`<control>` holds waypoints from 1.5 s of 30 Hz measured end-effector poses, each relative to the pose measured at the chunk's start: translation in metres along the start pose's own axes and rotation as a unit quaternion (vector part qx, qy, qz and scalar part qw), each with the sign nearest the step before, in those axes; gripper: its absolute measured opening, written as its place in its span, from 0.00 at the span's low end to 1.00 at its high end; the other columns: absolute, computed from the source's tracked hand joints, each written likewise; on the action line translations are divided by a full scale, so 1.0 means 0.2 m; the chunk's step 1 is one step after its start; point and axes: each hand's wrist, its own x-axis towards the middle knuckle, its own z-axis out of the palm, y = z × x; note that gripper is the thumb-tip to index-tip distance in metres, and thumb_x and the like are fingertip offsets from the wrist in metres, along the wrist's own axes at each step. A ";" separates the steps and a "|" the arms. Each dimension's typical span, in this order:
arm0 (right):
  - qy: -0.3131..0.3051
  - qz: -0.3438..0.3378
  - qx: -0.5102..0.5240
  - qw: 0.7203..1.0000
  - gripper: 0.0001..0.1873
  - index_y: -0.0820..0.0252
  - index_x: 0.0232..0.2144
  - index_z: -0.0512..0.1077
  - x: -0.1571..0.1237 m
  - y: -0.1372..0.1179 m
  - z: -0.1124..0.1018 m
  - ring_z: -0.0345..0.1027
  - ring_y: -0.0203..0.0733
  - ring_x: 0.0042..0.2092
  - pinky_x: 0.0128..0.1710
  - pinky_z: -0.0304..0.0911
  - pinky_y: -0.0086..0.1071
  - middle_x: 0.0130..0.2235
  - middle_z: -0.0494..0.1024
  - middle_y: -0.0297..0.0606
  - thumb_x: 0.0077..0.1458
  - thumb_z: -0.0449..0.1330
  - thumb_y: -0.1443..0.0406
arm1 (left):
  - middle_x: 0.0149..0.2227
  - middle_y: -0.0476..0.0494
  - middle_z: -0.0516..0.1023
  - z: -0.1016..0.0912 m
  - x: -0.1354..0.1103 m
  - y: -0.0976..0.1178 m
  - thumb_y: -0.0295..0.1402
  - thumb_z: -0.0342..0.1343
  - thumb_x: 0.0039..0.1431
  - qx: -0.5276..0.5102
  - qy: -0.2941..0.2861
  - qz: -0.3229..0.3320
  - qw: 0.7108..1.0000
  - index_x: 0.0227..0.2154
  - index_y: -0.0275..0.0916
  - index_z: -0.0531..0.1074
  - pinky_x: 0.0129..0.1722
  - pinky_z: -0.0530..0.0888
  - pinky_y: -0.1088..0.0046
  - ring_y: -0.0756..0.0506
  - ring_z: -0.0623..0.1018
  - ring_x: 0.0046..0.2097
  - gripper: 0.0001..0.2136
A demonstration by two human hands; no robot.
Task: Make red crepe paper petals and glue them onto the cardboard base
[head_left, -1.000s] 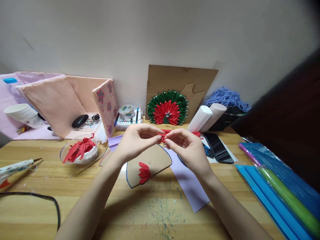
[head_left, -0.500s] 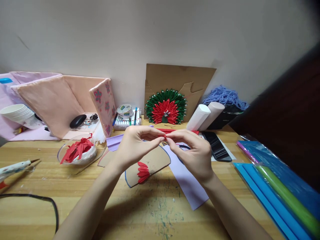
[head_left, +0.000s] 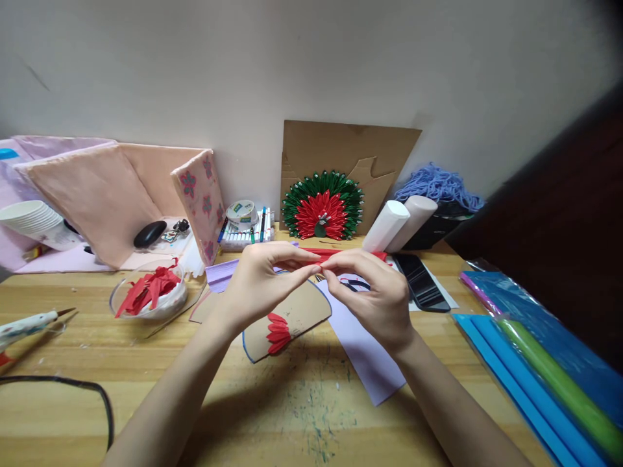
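Fingertips of my left hand and my right hand meet above the table, both pinched on a small piece of red crepe paper that is mostly hidden. Below them lies a fan-shaped cardboard piece with a blue edge. Red paper petals are fixed near its lower left. Under my right hand is a sheet of lilac paper. A strip of red paper lies just behind my fingers, partly covered.
Left stand a bowl of red paper strips, a glue gun and its black cable. A red-and-green peacock leans on cardboard at the back. A phone and blue sheets lie right.
Both hands stay almost in place, fingertips still together. Less of the small red piece shows between them now. The view has shifted very slightly.
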 end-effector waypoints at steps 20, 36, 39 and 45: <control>0.035 0.036 0.019 0.999 0.05 0.57 0.32 0.72 -0.01 -0.02 0.02 0.70 0.35 0.32 0.32 0.68 0.29 0.32 0.76 0.34 0.53 0.59 0.71 | 0.31 0.44 0.80 0.01 0.00 0.03 0.29 0.57 0.56 0.108 0.036 0.122 0.986 0.31 0.36 0.76 0.35 0.72 0.75 0.49 0.77 0.33 0.04; 0.035 0.036 0.007 0.999 0.05 0.59 0.27 0.69 0.01 -0.01 0.00 0.66 0.33 0.28 0.29 0.65 0.28 0.27 0.72 0.32 0.49 0.59 0.73 | 0.27 0.48 0.77 0.02 -0.01 0.02 0.22 0.58 0.49 0.060 0.046 0.069 0.995 0.26 0.34 0.73 0.31 0.73 0.80 0.53 0.75 0.29 0.03; 0.030 0.081 0.061 0.994 0.05 0.60 0.30 0.70 0.01 0.00 -0.01 0.68 0.33 0.30 0.31 0.67 0.28 0.30 0.73 0.32 0.49 0.60 0.72 | 0.26 0.48 0.78 0.02 -0.01 0.02 0.24 0.58 0.50 0.030 0.046 0.035 0.998 0.26 0.34 0.74 0.30 0.73 0.81 0.53 0.76 0.28 0.01; -0.002 0.155 0.209 0.966 0.08 0.59 0.34 0.70 0.00 -0.01 0.00 0.71 0.33 0.34 0.36 0.70 0.27 0.33 0.74 0.32 0.50 0.62 0.71 | 0.28 0.47 0.79 0.05 0.00 0.00 0.29 0.59 0.52 -0.047 0.022 -0.021 0.998 0.28 0.34 0.75 0.30 0.75 0.81 0.52 0.77 0.29 0.03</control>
